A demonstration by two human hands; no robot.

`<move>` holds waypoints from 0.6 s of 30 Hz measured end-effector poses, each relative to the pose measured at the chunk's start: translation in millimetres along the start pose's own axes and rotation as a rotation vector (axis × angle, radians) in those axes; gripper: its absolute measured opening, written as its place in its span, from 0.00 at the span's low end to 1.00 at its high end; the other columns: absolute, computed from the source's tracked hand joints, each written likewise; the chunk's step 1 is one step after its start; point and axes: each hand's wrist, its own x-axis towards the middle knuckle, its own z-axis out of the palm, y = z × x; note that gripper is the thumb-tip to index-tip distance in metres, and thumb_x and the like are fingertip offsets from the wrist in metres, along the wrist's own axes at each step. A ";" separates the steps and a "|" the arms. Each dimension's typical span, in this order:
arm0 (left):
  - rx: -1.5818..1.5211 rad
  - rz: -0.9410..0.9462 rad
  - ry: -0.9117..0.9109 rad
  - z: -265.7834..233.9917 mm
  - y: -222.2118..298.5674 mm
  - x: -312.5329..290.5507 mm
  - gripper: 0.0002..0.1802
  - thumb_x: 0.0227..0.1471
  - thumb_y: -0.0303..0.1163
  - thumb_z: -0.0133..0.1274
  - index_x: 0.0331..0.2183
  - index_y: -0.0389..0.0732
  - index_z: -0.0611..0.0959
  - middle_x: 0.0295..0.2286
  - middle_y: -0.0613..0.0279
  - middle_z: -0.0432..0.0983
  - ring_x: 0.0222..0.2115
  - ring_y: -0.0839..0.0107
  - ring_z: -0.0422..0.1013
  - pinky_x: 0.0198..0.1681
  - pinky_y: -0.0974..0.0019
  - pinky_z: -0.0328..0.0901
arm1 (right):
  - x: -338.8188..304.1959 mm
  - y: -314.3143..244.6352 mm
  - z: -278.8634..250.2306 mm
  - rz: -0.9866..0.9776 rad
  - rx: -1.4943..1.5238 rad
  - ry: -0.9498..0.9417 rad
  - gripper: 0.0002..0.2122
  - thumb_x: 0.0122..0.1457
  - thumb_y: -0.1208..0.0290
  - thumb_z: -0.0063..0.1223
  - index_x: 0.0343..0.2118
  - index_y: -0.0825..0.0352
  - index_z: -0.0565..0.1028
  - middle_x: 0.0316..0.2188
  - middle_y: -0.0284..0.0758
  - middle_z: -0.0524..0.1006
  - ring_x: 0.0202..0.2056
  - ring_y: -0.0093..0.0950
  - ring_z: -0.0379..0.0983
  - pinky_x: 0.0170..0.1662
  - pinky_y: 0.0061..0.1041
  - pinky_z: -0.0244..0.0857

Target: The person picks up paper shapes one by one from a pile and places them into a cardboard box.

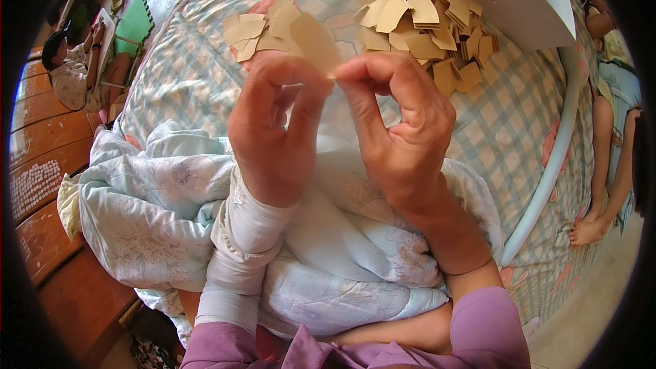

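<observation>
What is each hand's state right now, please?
Left hand: closed, pinching a tan card piece.
Right hand: closed, fingertips together at that piece's lower end; any hold cannot be told.

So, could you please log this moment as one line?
left hand: pinching tan card piece | right hand: pinched closed at its lower end | beyond: pile of tan pieces on checked cloth

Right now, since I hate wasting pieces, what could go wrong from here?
The tan piece might bend or slip, as the left hand and right hand seem to hold it only by the fingers. The loose pile of similar pieces might slide apart on the checked cloth, and a bump from the white box beside it could scatter some.
</observation>
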 end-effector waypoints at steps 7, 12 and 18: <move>-0.085 -0.114 -0.059 -6.5 -0.6 0.5 0.07 0.49 0.15 0.49 0.33 0.32 0.71 0.32 0.64 0.68 0.34 0.79 0.67 0.39 0.78 0.62 | -3.4 -1.7 3.3 0.377 0.314 -0.011 0.04 0.50 0.80 0.53 0.30 0.69 0.73 0.26 0.34 0.74 0.25 0.25 0.73 0.31 0.20 0.66; -0.217 -0.122 -0.042 -1.1 4.4 2.9 0.06 0.50 0.16 0.49 0.33 0.32 0.72 0.32 0.64 0.69 0.34 0.79 0.67 0.39 0.78 0.62 | -0.4 -5.6 -0.9 0.499 0.425 -0.073 0.05 0.53 0.81 0.53 0.33 0.72 0.72 0.29 0.29 0.74 0.31 0.13 0.69 0.38 0.12 0.63; 0.112 -0.121 -0.005 -5.5 5.5 2.6 0.04 0.50 0.16 0.49 0.30 0.33 0.73 0.29 0.65 0.69 0.32 0.79 0.66 0.39 0.78 0.61 | 0.8 -5.1 -1.7 0.085 0.027 -0.075 0.05 0.52 0.82 0.53 0.32 0.70 0.73 0.27 0.31 0.75 0.29 0.17 0.71 0.35 0.16 0.66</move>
